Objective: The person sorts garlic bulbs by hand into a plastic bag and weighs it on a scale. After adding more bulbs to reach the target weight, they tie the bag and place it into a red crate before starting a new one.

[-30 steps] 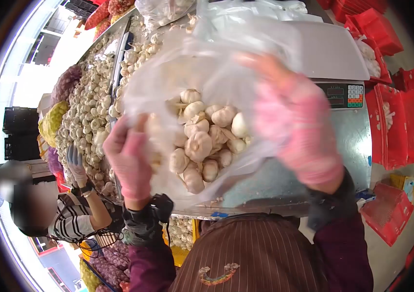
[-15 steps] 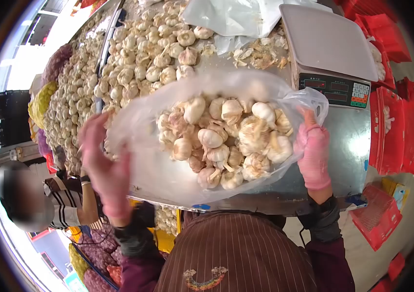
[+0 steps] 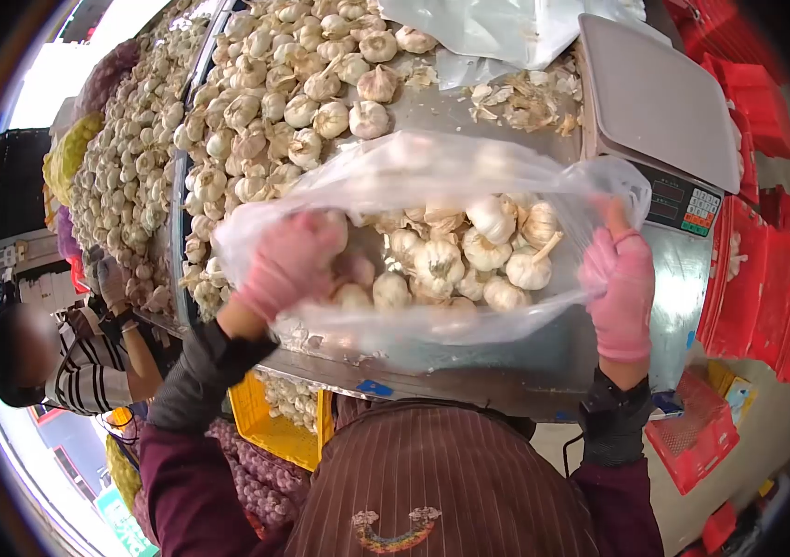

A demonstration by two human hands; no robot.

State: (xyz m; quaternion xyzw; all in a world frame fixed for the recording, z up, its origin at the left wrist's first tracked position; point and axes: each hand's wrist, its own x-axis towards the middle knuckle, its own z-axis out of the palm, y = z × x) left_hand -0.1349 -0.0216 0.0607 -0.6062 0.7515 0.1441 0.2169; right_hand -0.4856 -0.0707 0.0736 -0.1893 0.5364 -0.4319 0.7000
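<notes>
A clear plastic bag point(image 3: 395, 167) lies open on the metal table, holding several garlic bulbs point(image 3: 437, 265). My right hand point(image 3: 620, 288), in a pink glove, is closed on the bag's right edge. On the other side, my left hand point(image 3: 291, 260), also in a pink glove, reaches into the bag's mouth at the left end of the bulbs. Its fingers are smeared by motion; whether they grip a bulb cannot be made out.
Loose garlic point(image 3: 265, 102) is heaped beyond the bag. A digital scale point(image 3: 660, 102) stands at the right, near papery skins point(image 3: 530, 97) and a plastic sheet point(image 3: 497, 28). Red crates point(image 3: 757, 288) line the right side. A co-worker point(image 3: 89, 362) is at the left, near a yellow crate point(image 3: 274, 432).
My left hand has moved right, from outside the bag into its mouth. The bag's opening has narrowed. My right hand keeps its hold. The camera view has shifted slightly.
</notes>
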